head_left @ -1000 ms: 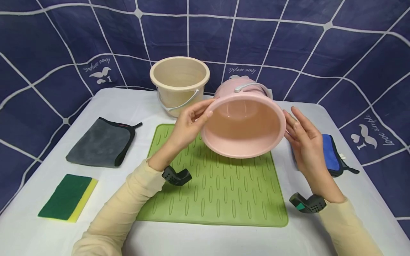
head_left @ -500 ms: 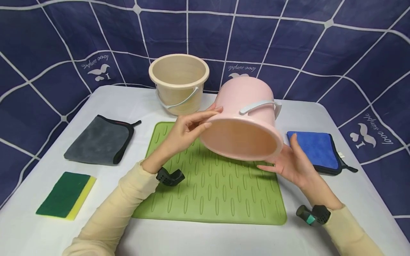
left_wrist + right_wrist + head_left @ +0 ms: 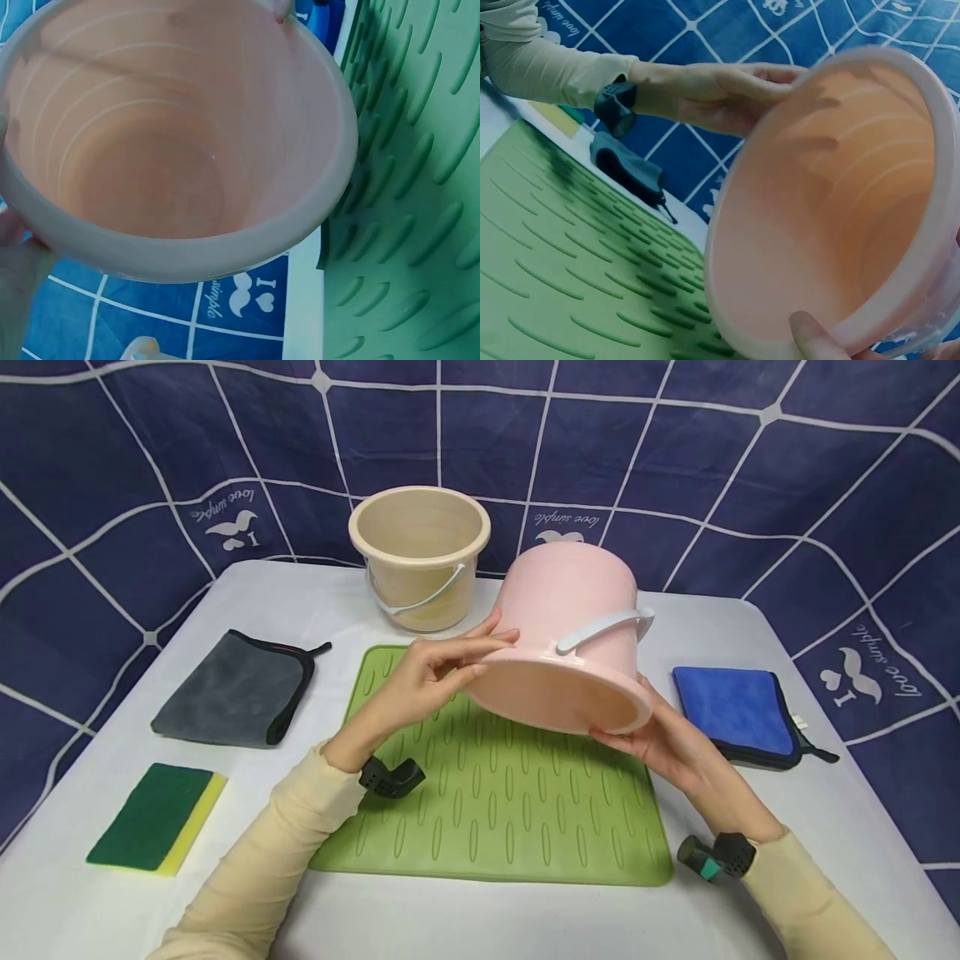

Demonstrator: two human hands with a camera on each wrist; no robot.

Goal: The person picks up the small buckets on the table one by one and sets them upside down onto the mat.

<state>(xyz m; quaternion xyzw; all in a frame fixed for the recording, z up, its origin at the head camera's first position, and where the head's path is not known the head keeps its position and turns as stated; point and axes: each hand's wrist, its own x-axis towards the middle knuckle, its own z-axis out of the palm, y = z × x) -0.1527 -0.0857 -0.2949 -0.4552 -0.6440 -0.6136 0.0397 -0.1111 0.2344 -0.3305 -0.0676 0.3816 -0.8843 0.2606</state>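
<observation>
A pink bucket (image 3: 567,597) is held tilted above the green ribbed mat (image 3: 517,810), its mouth facing down toward me. Its grey-white handle (image 3: 600,628) lies against the side. My left hand (image 3: 420,681) grips the rim on the left, fingers on the outer wall and thumb at the edge. At the lower right of the rim, my right hand (image 3: 667,739) holds on, with its thumb (image 3: 810,337) over the inner edge in the right wrist view. The left wrist view looks into the bucket's smooth, ringed interior (image 3: 150,165), where nothing lies.
A cream bucket (image 3: 420,547) stands upright at the back left. A folded grey cloth (image 3: 236,693) and a green-yellow sponge (image 3: 156,818) lie on the left. To the right is a folded blue cloth (image 3: 738,710). A dark blue checked curtain (image 3: 600,452) hangs behind the white table (image 3: 570,922).
The pink bucket has tipped further mouth-down, so more of its outer wall shows. My right hand has shifted from the rim's right side to lower under it and taken hold there.
</observation>
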